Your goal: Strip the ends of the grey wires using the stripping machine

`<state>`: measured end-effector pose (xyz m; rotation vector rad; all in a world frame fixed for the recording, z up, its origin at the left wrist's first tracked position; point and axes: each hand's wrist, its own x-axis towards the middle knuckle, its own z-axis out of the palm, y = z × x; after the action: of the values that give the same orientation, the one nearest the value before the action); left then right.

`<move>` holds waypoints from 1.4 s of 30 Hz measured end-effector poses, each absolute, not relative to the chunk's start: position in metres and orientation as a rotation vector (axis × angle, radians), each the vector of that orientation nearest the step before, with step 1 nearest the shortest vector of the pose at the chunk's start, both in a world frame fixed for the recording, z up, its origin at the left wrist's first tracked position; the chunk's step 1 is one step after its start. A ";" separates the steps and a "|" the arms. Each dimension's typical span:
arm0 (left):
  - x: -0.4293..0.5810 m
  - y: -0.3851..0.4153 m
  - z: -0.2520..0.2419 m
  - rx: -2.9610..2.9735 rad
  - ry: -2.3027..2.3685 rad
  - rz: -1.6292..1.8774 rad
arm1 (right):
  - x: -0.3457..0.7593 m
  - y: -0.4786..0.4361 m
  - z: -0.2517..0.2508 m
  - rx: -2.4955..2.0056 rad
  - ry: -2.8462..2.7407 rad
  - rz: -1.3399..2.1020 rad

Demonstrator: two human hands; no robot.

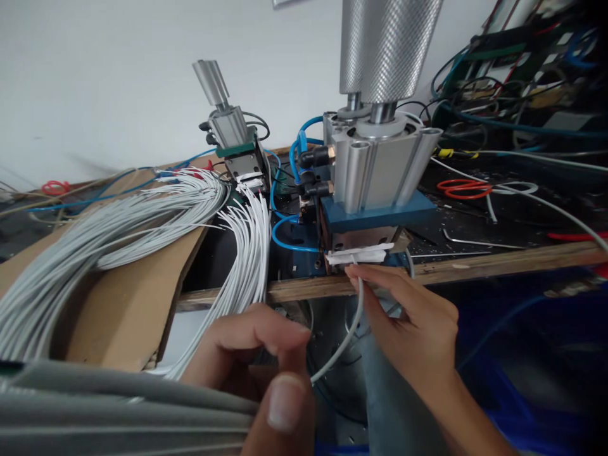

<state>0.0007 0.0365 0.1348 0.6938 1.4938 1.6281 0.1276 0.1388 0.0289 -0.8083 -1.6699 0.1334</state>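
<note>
At the front foot of the near press (384, 171), the right hand (408, 316) pinches one grey cable (354, 329) just below the white strips (370, 256). Below and left of the press, the left hand (263, 370) curls around a grey cable bundle (128, 415); pale wires (249, 253) fan out left of the press.

Reading the dial from the right grip (418, 323), a big metal press (377, 174) crowds eleven to twelve, tall and close over the fingertips. Toward ten, blue hoses (276, 234) loop out and a white cable bundle (247, 247) drapes over the edge of the counter (458, 269). Around nine, a grey cable (359, 307) sags across to the left grip (256, 361), barring that gap. Two o'clock is roomiest; a thin hex key (484, 243) lies at one.
</note>
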 end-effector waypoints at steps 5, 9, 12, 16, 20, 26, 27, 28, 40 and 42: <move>0.005 0.038 0.134 0.674 1.484 1.642 | 0.126 0.139 0.031 -0.802 -1.679 0.131; 0.003 0.038 0.131 0.688 1.473 1.653 | 0.125 0.140 0.033 -0.808 -1.691 0.138; 0.000 0.036 0.128 0.706 1.427 1.648 | 0.126 0.140 0.033 -0.809 -1.688 0.144; 0.000 0.035 0.123 0.694 1.424 1.652 | 0.127 0.140 0.033 -0.802 -1.682 0.140; 0.000 0.035 0.121 0.658 1.446 1.660 | 0.126 0.140 0.032 -0.813 -1.689 0.139; 0.002 0.038 0.122 0.669 1.439 1.671 | 0.125 0.140 0.034 -0.830 -1.686 0.132; 0.003 0.038 0.122 0.677 1.427 1.690 | 0.125 0.140 0.034 -0.833 -1.685 0.133; 0.003 0.039 0.123 0.682 1.413 1.704 | 0.125 0.140 0.035 -0.835 -1.685 0.134; 0.002 0.038 0.119 0.711 1.342 1.715 | 0.127 0.138 0.036 -0.843 -1.704 0.124; 0.001 0.038 0.119 0.689 1.339 1.708 | 0.126 0.138 0.037 -0.844 -1.706 0.123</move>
<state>0.0007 0.0375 0.1188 0.6892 1.3394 1.7079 0.1260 0.1376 0.0367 -0.8443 -1.7063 0.1229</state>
